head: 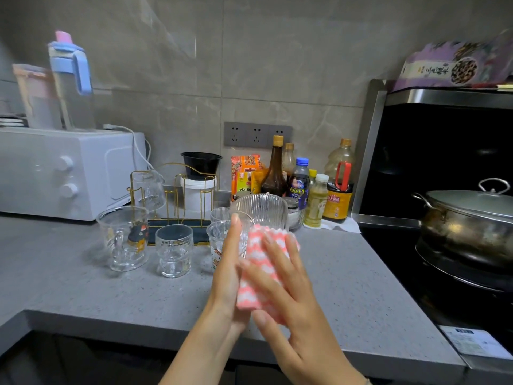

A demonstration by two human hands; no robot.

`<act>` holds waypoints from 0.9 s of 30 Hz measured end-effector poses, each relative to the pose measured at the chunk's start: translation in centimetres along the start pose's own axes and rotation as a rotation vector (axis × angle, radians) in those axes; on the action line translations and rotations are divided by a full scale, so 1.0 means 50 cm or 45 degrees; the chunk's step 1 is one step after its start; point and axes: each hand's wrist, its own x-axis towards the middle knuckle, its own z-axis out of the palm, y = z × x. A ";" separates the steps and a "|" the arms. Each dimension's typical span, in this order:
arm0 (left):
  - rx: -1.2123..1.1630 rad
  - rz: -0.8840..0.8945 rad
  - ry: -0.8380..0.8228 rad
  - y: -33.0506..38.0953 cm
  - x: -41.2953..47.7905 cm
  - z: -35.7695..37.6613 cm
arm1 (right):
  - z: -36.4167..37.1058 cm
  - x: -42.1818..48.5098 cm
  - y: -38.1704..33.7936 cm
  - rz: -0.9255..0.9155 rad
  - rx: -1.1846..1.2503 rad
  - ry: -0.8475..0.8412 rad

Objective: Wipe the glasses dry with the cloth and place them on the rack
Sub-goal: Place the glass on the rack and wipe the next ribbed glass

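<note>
My right hand (283, 284) lies over a pink-and-white cloth (259, 247), thumb tucked under its lower end. My left hand (227, 268) presses its straight fingers against the cloth's other side. A clear glass rim (246, 218) shows just above the cloth between the hands; the rest of that glass is hidden. A gold wire rack (177, 190) on a dark tray stands behind, with one glass (150, 190) hung upside down on it. On the counter stand a cartoon mug (125, 237), a short glass (173, 250), a printed glass (218, 245) and a ribbed glass (220, 215).
A large ribbed glass bowl (266, 209) sits behind the hands. Sauce and oil bottles (311, 190) crowd the back wall. A white oven (69, 170) stands at the left. A lidded pot (466, 220) sits on the stove at the right. The grey counter (138, 287) runs to a near edge.
</note>
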 end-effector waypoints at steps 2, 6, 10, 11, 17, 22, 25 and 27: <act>-0.016 -0.020 0.026 -0.002 0.004 -0.005 | 0.000 -0.007 0.006 0.002 -0.042 0.003; 0.067 0.025 -0.017 -0.012 0.003 0.001 | -0.017 0.023 0.004 0.074 -0.045 0.036; 0.201 0.129 -0.044 -0.023 -0.011 0.015 | -0.049 0.076 0.015 0.184 0.056 0.114; 0.210 0.123 -0.039 -0.025 -0.012 0.014 | -0.053 0.085 0.017 0.206 0.083 0.125; 0.069 0.117 -0.115 -0.012 -0.011 0.018 | -0.034 0.066 -0.001 0.105 0.075 0.110; -0.129 -0.077 -0.107 0.012 -0.002 0.005 | 0.006 0.001 -0.016 0.025 0.034 -0.001; -0.178 -0.115 -0.130 0.013 0.000 0.000 | 0.010 -0.007 -0.012 0.007 -0.021 0.000; -0.176 -0.114 -0.147 0.009 -0.001 0.001 | 0.002 0.008 -0.016 0.028 -0.026 0.018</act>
